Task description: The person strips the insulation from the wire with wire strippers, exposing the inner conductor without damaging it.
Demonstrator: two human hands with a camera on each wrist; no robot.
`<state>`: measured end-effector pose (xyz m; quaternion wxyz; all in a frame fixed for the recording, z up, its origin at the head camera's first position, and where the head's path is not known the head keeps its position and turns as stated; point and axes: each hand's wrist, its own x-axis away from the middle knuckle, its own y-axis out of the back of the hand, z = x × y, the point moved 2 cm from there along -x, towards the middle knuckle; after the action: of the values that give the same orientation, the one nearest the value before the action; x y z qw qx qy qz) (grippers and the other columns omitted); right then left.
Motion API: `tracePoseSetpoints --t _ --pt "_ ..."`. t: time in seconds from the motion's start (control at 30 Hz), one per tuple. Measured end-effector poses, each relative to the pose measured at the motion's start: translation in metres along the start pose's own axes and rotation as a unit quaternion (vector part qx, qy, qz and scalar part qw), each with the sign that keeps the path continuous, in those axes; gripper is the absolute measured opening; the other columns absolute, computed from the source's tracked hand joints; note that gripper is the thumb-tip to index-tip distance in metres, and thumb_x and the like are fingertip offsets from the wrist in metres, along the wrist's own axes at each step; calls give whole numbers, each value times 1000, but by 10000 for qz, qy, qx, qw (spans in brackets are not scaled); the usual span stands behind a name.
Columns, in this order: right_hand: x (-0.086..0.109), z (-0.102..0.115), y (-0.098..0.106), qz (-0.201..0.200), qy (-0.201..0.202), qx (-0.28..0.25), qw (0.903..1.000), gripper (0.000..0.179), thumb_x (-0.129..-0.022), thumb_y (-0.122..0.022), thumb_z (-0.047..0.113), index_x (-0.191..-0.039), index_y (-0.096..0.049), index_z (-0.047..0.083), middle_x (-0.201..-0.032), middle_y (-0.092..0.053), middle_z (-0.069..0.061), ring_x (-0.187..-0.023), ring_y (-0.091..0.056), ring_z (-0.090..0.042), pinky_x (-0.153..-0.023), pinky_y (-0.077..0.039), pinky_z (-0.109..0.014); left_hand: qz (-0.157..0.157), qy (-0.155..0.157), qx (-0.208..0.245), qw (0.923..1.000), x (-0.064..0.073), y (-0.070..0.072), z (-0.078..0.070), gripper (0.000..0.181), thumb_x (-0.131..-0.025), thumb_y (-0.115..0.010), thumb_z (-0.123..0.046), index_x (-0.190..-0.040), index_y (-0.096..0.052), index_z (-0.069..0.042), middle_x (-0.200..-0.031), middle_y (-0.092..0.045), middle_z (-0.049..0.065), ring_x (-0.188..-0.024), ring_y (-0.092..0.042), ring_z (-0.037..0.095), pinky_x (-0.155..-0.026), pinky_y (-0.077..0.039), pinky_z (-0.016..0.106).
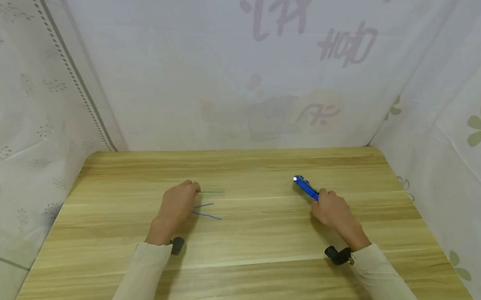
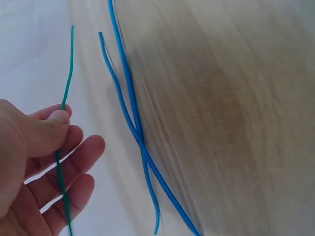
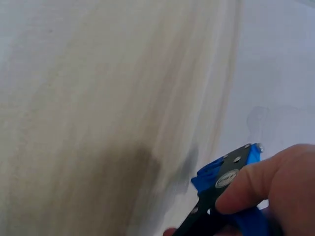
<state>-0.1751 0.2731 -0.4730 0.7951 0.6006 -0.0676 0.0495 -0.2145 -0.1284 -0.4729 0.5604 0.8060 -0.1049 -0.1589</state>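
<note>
My left hand (image 1: 176, 205) pinches a thin green wire (image 2: 69, 81) between thumb and forefinger. One end of the wire sticks out beyond the fingertips, and the rest runs down across the other fingers. Two blue wires (image 2: 132, 118) lie crossed on the tabletop beside that hand; in the head view their ends (image 1: 208, 215) show past the fingers. Over on the right, my right hand (image 1: 334, 209) grips a blue-and-black wire stripper (image 1: 304, 186) by its handles. In the right wrist view the tool's riveted head (image 3: 229, 172) shows, while the palm hides part of the handles.
The wooden table (image 1: 259, 289) has rounded far corners. Patterned white cloth (image 1: 194, 75) hangs behind it and along both sides. Each wrist carries a black camera mount, the right one (image 1: 338, 254) close above the table.
</note>
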Motion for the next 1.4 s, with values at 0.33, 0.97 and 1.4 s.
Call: tracePoseSetpoints --t 0.33,0.97,1.4 --pt "-12 4 2 262 70 -760 9967 33 -93 -61 20 -114 -55 -5 -83 -56 -12 -66 -53 -23 -53 -41 -32 -303 -124 484 9983 -4 4 -4 19 -97 -56 -1 -109 -70 3 -91 -65 15 -63 -51 16 -64 -52 33" --pt "-17 26 -10 1889 83 -4467 8745 43 -89 -75 12 -125 -58 -3 -102 -69 -8 -95 -67 -32 -79 -57 -43 -377 -226 1175 9921 -6 8 -22 19 -99 -61 -13 -105 -72 0 -97 -71 12 -86 -68 26 -78 -57 40" --pt "-14 47 -16 2661 870 -5311 7997 59 -90 -74 18 -129 -45 -16 -102 -63 -22 -92 -67 -38 -87 -55 -55 -1072 -828 838 9872 -10 12 -44 16 -97 -64 -17 -100 -77 -9 -84 -72 0 -63 -59 9 -54 -50 25"
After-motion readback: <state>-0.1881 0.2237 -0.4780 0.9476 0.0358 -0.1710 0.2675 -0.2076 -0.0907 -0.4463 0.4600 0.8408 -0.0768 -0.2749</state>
